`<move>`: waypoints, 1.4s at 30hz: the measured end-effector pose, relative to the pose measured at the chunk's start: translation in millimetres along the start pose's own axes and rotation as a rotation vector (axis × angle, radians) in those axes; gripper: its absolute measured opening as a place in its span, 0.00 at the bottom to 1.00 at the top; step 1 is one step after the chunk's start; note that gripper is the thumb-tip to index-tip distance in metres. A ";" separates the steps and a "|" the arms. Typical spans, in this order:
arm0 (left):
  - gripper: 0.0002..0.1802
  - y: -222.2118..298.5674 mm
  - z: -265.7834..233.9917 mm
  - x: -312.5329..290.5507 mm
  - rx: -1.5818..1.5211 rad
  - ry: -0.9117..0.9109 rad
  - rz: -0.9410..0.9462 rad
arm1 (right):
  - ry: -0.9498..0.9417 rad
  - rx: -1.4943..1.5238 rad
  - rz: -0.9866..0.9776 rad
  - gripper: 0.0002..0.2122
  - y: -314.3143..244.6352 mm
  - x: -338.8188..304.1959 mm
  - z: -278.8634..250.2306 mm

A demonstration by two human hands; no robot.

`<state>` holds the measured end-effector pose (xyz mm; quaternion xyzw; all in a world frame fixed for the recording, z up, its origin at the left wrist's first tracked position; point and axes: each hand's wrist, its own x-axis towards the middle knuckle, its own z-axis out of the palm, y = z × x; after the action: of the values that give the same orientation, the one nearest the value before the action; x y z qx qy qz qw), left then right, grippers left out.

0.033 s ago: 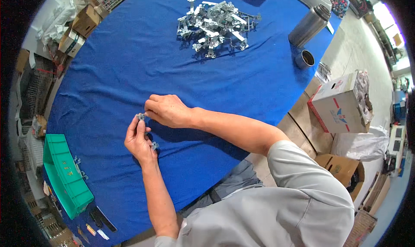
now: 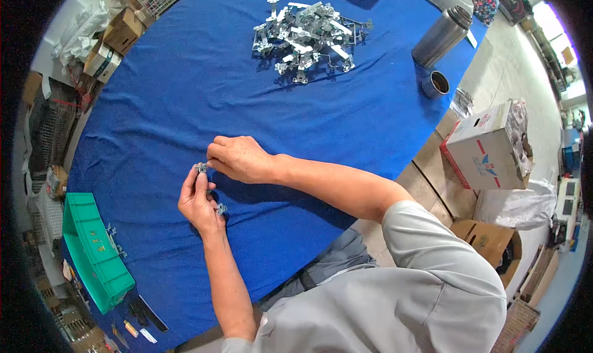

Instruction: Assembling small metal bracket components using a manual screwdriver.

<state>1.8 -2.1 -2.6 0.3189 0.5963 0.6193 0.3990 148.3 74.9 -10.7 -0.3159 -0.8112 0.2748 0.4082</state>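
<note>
My left hand [image 2: 199,201] is closed around a small silvery metal bracket [image 2: 221,209]. One end of it shows by the thumb tip and the other near the base of the palm; the middle is hidden by the fingers. Just to the right, my right hand [image 2: 242,159] is pinched, its fingertips meeting the bracket's upper end. Whether a smaller piece sits in that pinch is hidden. Farther off on the blue cloth [image 2: 185,93] lies a heap of similar metal brackets [image 2: 309,35], tangled together.
At the left edge stands a green plastic bin [image 2: 99,254], with a few metal parts beside it. A steel flask [image 2: 441,38] and its cup-like lid [image 2: 436,84] stand at the far right. Cardboard boxes [image 2: 485,152] sit on the floor to the right.
</note>
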 end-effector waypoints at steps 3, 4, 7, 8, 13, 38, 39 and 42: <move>0.15 -2.5 -4.8 0.9 -0.019 0.006 0.016 | 0.003 0.040 -0.005 0.07 -2.0 0.2 3.4; 0.15 -0.4 -9.1 0.2 -0.009 0.020 0.017 | -0.001 0.056 -0.009 0.07 -3.8 1.2 7.2; 0.15 4.0 -16.3 3.3 -0.109 0.037 0.010 | -0.018 0.016 -0.041 0.08 -0.5 4.6 16.8; 0.15 3.8 -9.3 2.3 -0.116 0.066 0.027 | -0.039 -0.016 -0.010 0.06 -1.5 5.6 12.8; 0.13 -0.8 6.8 1.2 -0.186 0.011 -0.076 | -0.014 -0.011 -0.026 0.06 6.0 -1.8 -5.3; 0.13 -2.6 -12.0 4.7 -0.144 -0.012 -0.054 | -0.019 -0.004 -0.023 0.05 -3.7 3.7 4.7; 0.13 -1.9 -10.7 3.8 -0.126 -0.002 -0.060 | -0.009 -0.015 -0.025 0.05 -3.7 3.7 3.1; 0.14 0.2 -7.3 2.4 -0.129 0.007 -0.041 | -0.043 -0.014 -0.021 0.06 -2.7 3.2 2.0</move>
<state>-5.7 -3.6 -3.2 0.2781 0.5631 0.6491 0.4292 144.3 75.2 -8.3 -0.3041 -0.8249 0.2718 0.3913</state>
